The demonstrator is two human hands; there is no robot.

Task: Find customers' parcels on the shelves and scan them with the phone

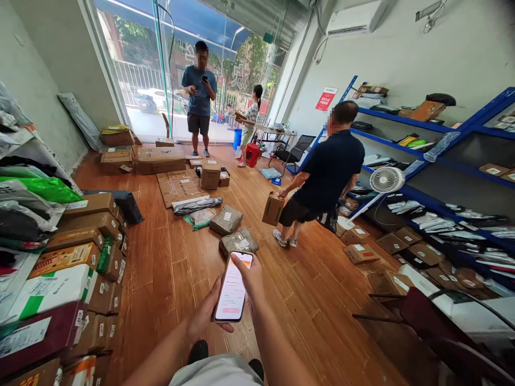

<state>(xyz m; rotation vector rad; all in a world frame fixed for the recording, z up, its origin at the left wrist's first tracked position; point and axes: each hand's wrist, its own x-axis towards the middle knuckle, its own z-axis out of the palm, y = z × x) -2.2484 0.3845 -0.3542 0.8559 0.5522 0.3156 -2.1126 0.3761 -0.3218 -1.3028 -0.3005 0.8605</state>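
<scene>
A lit smartphone [231, 292] is held upright in front of my body, its screen facing me with pale text and a pink bar near the bottom. My left hand [209, 304] wraps its left edge and lower back, fingertips showing below. On the right side my right hand [251, 276] grips the phone, its thumb resting over the top of the screen; its other fingers are hidden behind. Just beyond the phone, two wrapped parcels, a nearer parcel [240, 241] and a farther parcel [226, 220], lie on the wooden floor.
Stacked boxes [90, 222] line the left side. Blue shelving [402, 145] with parcels and a white fan [387, 179] stand right. A person [332, 166] carries a carton [273, 208]. Another person [200, 99] stands by the glass front, a third [250, 120] near a table. Chairs [422, 311] are at lower right.
</scene>
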